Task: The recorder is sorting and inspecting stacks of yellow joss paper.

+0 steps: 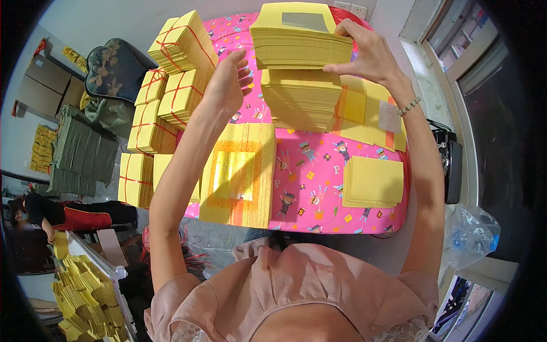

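Observation:
A thick stack of yellow paper (302, 48) sits at the far side of the table, on top of another yellow paper stack (302, 102). A grey rectangle marks its top sheet. My right hand (373, 54) grips its right corner, thumb at the lower edge and fingers over the top. My left hand (228, 85) is held to the left of both stacks, apart from them, fingers extended and holding nothing. Nearer me lies a pile of yellow sheets with a shiny gold square (233, 176). A smaller yellow paper stack (373, 182) rests at the right.
Several yellow bundles tied with red string (151, 128) line the table's left side. Flat gold-printed sheets (364, 111) lie at the right of the pink patterned tablecloth (302, 211). A co-worker (85, 216) handles yellow paper at the left. A clear plastic bag (473, 236) hangs right.

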### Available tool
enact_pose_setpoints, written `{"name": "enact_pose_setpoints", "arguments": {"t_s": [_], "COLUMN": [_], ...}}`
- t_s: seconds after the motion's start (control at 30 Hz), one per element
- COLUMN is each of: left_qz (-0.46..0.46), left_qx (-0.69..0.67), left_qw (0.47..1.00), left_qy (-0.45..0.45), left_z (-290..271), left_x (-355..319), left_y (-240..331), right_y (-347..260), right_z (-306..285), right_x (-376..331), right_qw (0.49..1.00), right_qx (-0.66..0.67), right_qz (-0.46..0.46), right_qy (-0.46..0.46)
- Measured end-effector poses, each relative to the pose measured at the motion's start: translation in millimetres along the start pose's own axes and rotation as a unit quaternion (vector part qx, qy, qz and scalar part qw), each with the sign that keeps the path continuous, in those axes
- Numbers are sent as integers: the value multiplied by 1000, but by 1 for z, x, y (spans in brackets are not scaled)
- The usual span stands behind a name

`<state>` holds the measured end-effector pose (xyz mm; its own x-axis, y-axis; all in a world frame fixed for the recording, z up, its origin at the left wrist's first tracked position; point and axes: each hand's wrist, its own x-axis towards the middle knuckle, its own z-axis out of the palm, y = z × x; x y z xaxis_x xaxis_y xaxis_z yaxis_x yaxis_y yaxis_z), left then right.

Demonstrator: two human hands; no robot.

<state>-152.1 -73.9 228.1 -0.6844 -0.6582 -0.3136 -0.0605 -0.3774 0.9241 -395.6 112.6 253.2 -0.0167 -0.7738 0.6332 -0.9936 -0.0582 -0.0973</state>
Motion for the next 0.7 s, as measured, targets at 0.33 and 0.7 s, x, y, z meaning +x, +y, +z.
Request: {"name": "enact_pose_setpoints", "arguments": {"t_s": [0.33, 0.7], "left_qz": [-78, -39], "left_qx": [-282, -126], "left_qw": [946, 984], "left_qy": [-140, -119], "left_z": [24, 53], "left_x": [28, 40], "left_y": [19, 32], "right_y": [-8, -4], "right_z": [-8, 5], "right_x": [4, -26], "right_qw": [1000, 895], "right_qx": [19, 351], "right_qz": [20, 274], "right_qy": [-7, 18]}}
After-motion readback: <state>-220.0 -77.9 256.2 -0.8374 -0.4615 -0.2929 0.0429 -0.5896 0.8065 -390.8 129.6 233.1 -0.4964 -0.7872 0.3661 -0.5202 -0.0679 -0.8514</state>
